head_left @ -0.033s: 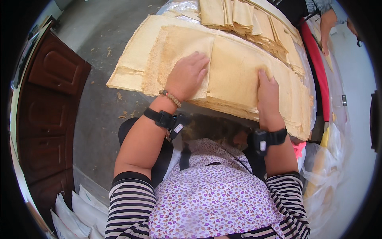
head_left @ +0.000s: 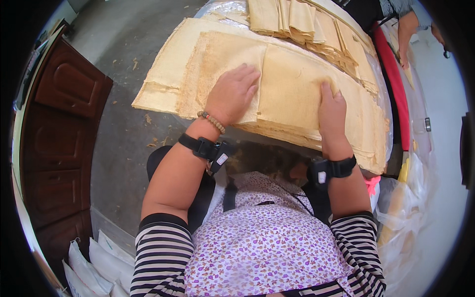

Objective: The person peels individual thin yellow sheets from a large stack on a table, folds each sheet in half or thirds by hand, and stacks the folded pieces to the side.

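A stack of thin, tan, veneer-like sheets (head_left: pixel 361 141) lies in front of me. My left hand (head_left: pixel 235 91) rests flat on the top layer, fingers stretched out beside a vertical seam. Right of that seam is a smooth tan sheet (head_left: pixel 289 91), and a rougher-edged piece (head_left: pixel 205 67) extends to the left under my palm. At the smooth sheet's right part, my right hand (head_left: pixel 334 111) is closed on it; the sheet bulges at the fingertips, and some fingers are hidden.
Smaller folded tan pieces (head_left: pixel 292 22) are piled along the far side. A dark wooden cabinet (head_left: pixel 64 128) stands at left, with white sacks (head_left: pixel 89 267) below it. At the far right a co-worker's arm (head_left: pixel 406 39) reaches beside a red strip (head_left: pixel 393 89). Clear plastic (head_left: pixel 405 203) hangs at right.
My right hand has shifted very slightly left, and the sheet bulges a little more at its fingertips. My left hand stays in place.
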The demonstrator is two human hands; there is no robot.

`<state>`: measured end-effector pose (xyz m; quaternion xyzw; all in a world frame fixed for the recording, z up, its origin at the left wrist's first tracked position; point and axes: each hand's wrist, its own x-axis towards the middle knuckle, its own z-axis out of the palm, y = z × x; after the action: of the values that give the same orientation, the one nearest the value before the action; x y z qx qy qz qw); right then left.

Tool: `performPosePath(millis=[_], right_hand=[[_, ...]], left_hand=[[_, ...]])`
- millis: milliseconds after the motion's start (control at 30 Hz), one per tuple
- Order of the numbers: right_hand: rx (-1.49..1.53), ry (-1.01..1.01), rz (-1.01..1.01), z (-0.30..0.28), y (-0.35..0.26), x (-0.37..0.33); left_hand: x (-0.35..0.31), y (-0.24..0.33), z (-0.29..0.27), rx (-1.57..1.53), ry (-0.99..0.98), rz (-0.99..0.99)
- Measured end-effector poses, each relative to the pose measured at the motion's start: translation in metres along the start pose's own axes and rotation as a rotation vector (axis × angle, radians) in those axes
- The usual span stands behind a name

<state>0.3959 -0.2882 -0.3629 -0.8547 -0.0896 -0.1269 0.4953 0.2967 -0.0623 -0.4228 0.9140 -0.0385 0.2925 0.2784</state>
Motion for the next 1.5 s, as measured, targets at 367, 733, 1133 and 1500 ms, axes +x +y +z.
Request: performPosePath(millis=[367,733,1133,1500], right_hand=[[0.107,-0.211,-0.026,-0.011,-0.013,0.029],[0.245,-0.275,0.191,-0.001,-0.002,0.059],[0.263,-0.410,0.154,0.002,-0.058,0.061],[0.499,-0.694,0.111,0.039,-0.079,0.064]], left_hand=[[-0.010,-0.001,-0.017,-0.069,-0.105,-0.032],[-0.014,0.028,-0.043,-0.043,-0.338,0.116],[-0.022,0.032,-0.053,-0.226,-0.245,0.098],[-0.013,0.044,-0.034,-0.370,-0.304,-0.315]])
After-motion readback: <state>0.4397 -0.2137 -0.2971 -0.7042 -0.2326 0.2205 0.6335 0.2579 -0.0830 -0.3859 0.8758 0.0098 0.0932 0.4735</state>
